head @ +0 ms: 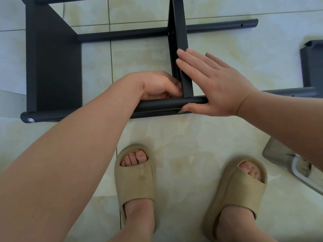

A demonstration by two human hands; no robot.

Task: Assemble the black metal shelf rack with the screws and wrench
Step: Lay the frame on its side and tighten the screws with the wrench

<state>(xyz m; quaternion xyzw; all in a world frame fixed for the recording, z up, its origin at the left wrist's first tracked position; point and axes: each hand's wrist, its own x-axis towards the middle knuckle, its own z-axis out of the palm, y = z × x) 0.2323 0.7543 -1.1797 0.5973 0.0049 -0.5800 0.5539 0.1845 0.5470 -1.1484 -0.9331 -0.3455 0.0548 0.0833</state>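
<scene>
My left hand (160, 86) curls on the shelf panel (180, 41); my right hand (215, 86) lies flat on it, thumb under the tube (162, 104). My slippers (134, 173) stand near.

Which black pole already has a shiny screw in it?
The nearer pole: a silver screw sits in its left end. The farther pole shows only an empty hole near its right end.

Pale tiled floor (192, 137) under black shelf rack (52, 67), loose dark panel (312, 67), two tan slippers (134, 180).
</scene>
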